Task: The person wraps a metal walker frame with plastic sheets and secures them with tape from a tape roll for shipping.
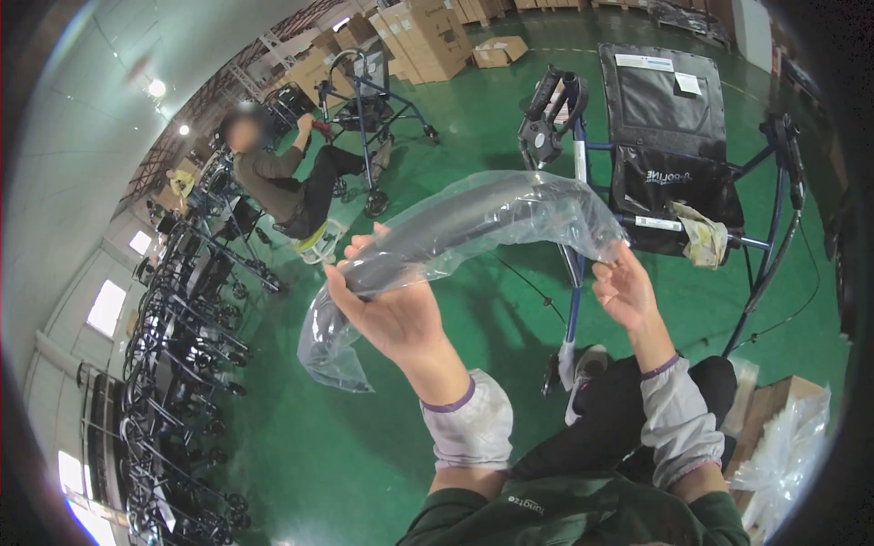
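A curved black padded bar (pixel 455 216) lies inside a clear plastic bag (pixel 339 350), raised before me above the green floor. My left hand (pixel 401 314) supports the bar from below near its left end, thumb on the near side and fingers curling behind. At the other end, the fingertips of my right hand (pixel 626 289) pinch the plastic. Some of the left fingers are hidden behind the bag. Just beyond my right hand stands a blue-framed rollator (pixel 575 300) with a black seat and bag (pixel 669 182), and a crumpled yellowish cloth or glove (pixel 703 237) hangs on its crossbar.
A co-worker (pixel 287 177) sits by another rollator (pixel 364 118) at the upper left. Many folded walkers (pixel 182 382) line the left side. Cardboard boxes (pixel 423 41) are stacked at the back. Beside my right leg is an open carton (pixel 774 409) with clear plastic bags (pixel 787 455).
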Demonstrator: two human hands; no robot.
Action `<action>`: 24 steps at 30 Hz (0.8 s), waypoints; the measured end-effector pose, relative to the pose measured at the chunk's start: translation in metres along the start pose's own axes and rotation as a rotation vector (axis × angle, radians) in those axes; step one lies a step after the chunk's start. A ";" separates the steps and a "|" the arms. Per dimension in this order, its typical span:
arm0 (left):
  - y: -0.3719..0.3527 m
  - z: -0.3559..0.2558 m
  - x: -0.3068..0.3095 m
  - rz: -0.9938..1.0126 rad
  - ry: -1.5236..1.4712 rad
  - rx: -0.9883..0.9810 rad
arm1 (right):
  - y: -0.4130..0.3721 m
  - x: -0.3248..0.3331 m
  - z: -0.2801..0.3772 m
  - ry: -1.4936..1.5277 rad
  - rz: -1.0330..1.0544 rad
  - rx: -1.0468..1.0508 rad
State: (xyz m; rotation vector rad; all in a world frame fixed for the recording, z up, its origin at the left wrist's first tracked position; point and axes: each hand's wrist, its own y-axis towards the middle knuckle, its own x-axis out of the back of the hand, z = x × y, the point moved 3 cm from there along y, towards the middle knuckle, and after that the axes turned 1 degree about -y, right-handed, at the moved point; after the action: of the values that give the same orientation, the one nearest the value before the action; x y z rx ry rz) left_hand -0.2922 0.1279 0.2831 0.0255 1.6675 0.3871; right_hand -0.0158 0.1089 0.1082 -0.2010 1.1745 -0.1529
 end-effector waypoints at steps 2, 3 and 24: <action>0.001 -0.002 0.000 0.004 0.077 -0.036 | 0.005 0.003 0.000 0.148 0.060 0.049; 0.000 -0.003 0.000 0.005 0.097 -0.043 | 0.005 0.004 -0.001 0.187 0.074 0.062; -0.033 0.081 0.029 0.339 1.532 0.112 | -0.060 -0.040 0.059 -1.286 -0.076 0.523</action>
State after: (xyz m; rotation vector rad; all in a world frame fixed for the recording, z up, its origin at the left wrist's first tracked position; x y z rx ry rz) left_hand -0.2107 0.1229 0.2401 0.1170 3.2208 0.6292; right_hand 0.0229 0.0643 0.1805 0.1291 -0.1712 -0.3247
